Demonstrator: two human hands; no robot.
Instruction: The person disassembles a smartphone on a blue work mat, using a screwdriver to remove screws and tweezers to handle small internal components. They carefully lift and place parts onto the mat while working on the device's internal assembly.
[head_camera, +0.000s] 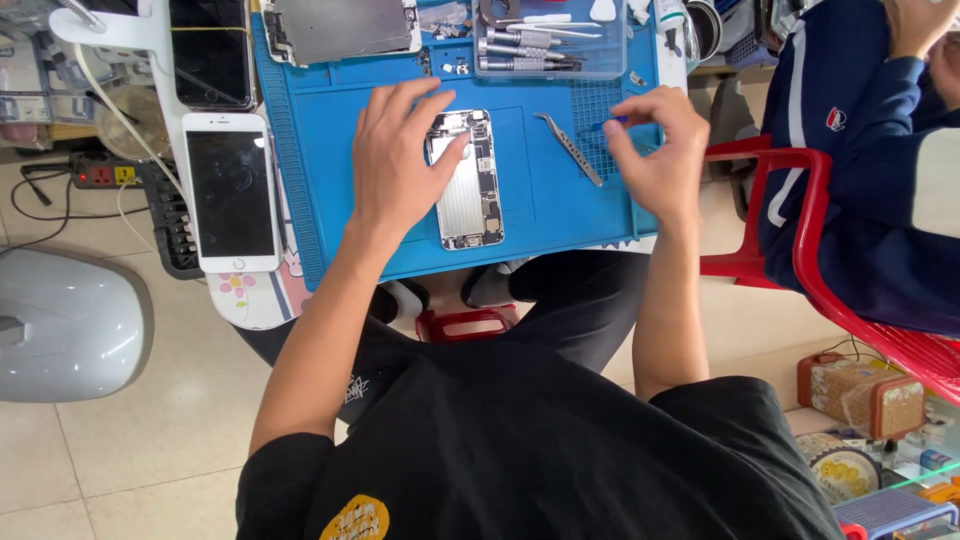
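Table carries a blue work mat. On the mat: opened phone body, metal tweezers, clear tool tray. White phone lies beside the mat.

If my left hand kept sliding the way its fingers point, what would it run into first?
The left hand already rests on the opened phone body. Going straight on, it would probably meet the metal tweezers on the blue mat, though depth is uncertain.

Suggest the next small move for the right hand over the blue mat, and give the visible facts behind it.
Probably bring the right hand, pinching a small blue tool, leftward to the opened phone. The left hand already rests on the phone's upper left, steadying it on the blue mat, while the tool is well off to its right.
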